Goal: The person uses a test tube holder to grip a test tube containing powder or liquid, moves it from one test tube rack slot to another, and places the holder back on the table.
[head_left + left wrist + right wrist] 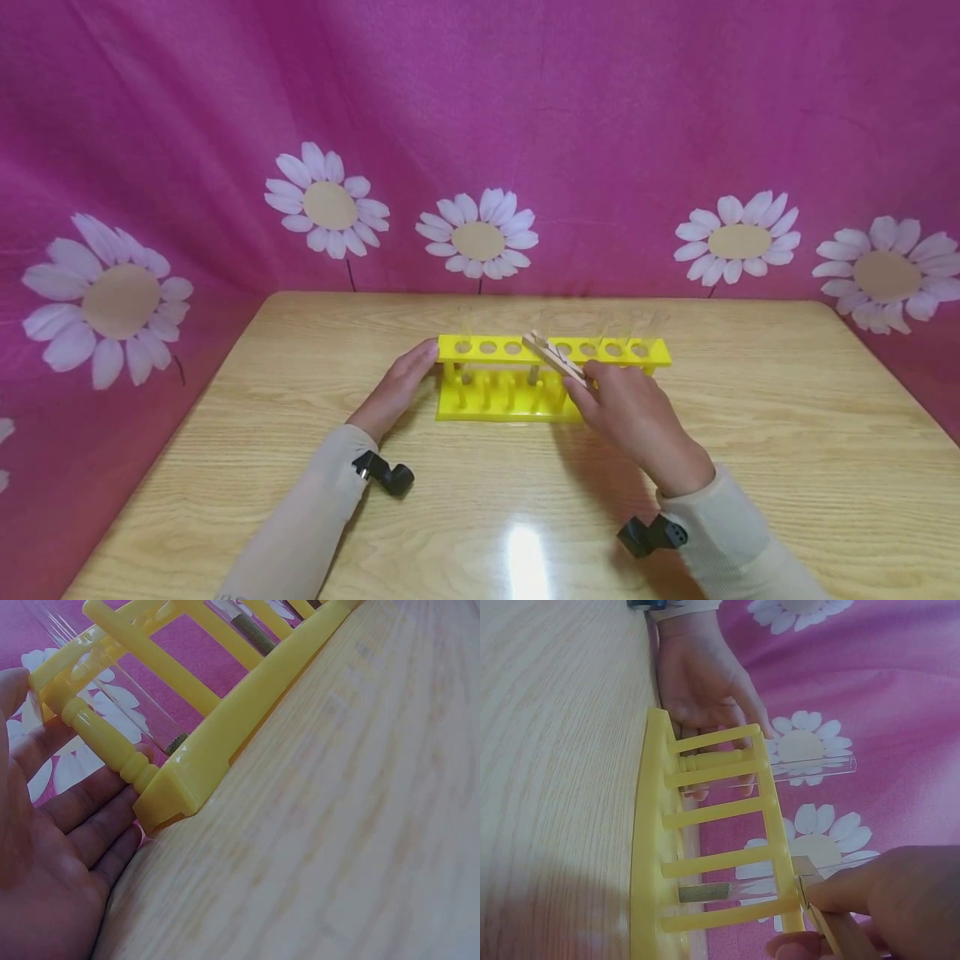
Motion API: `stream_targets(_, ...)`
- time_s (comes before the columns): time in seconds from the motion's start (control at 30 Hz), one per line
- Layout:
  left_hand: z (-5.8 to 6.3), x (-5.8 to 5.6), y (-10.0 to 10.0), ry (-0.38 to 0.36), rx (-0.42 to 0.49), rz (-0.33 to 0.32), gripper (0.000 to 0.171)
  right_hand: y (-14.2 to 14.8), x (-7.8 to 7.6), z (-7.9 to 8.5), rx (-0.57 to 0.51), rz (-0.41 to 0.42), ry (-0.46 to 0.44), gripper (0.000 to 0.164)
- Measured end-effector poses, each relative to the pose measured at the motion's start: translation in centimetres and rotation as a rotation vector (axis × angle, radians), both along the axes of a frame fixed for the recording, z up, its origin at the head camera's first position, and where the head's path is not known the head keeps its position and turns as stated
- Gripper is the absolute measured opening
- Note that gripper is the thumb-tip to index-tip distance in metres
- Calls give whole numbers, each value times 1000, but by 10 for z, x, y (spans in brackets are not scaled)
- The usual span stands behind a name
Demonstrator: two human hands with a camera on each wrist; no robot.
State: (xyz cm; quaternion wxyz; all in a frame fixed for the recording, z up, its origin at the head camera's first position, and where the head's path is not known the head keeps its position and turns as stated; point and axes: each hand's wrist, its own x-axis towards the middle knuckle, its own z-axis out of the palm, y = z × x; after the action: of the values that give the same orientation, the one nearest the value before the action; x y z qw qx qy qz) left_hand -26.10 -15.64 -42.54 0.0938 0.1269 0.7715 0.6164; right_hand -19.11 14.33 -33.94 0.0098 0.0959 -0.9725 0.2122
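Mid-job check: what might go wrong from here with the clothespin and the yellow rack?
The wooden clothespin in the right hand sits at the tube with grey-green contents; a weak pinch might let it slip.
The left hand touches only one end of the yellow rack, so a crooked pull could tilt it.
Jolting the rack might rattle the leftmost clear tube.

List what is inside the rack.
Clear tubes, at least two holding greyish material. In the head view, the right hand covers the lower right of the rack, hiding any contents there.
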Motion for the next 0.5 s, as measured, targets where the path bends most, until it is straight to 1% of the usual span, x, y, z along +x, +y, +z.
stream_targets(0.2, 0, -1, 0, -9, -1, -15, 58, 0, 0, 0, -5, -7, -19, 23)
stream_targets(0.3, 3, 0, 1, -20, -15, -16, 56, 0, 0, 0, -9, -10, -27, 23)
stream_targets(0.5, 28, 15, 5, -27, -34, -22, 53, 0, 0, 1, -13, -12, -34, 23)
